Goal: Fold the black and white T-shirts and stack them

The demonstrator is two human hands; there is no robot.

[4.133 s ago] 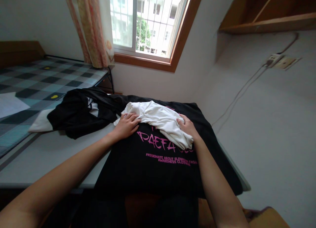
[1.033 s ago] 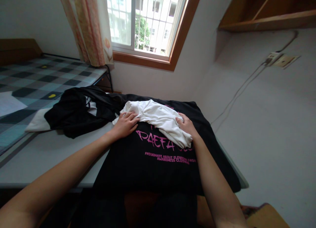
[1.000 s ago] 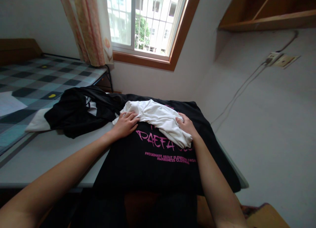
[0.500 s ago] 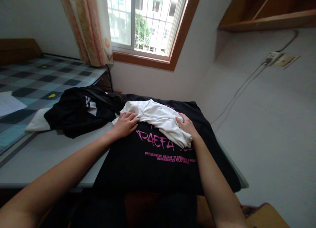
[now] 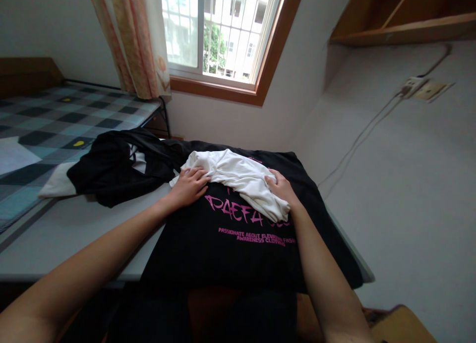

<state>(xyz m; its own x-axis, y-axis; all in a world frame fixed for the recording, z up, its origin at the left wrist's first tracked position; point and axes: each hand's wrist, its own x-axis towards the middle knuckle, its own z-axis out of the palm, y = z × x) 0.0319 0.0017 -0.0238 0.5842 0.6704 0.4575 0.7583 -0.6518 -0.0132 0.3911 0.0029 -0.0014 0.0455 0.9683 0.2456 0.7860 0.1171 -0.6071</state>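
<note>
A bunched white cloth [image 5: 238, 172] lies across a black garment with pink lettering [image 5: 223, 258], which is spread over the table and hangs past its front edge. At the cloth's left end, my left hand [image 5: 190, 185] rests on top with its fingers spread. My right hand [image 5: 280, 187] grips the right part of the cloth, thumb on top and fingers at its far side. To the left lies a crumpled black garment [image 5: 111, 169] with white parts.
The white tabletop [image 5: 85, 234] shows at the left. Beyond it is a bed with a checkered cover [image 5: 92, 110] and a white sheet of paper [image 5: 17, 154]. Cables [image 5: 359, 135] hang from a wall socket [image 5: 411, 87] at the right. A wooden shelf [image 5: 401, 33] juts out above.
</note>
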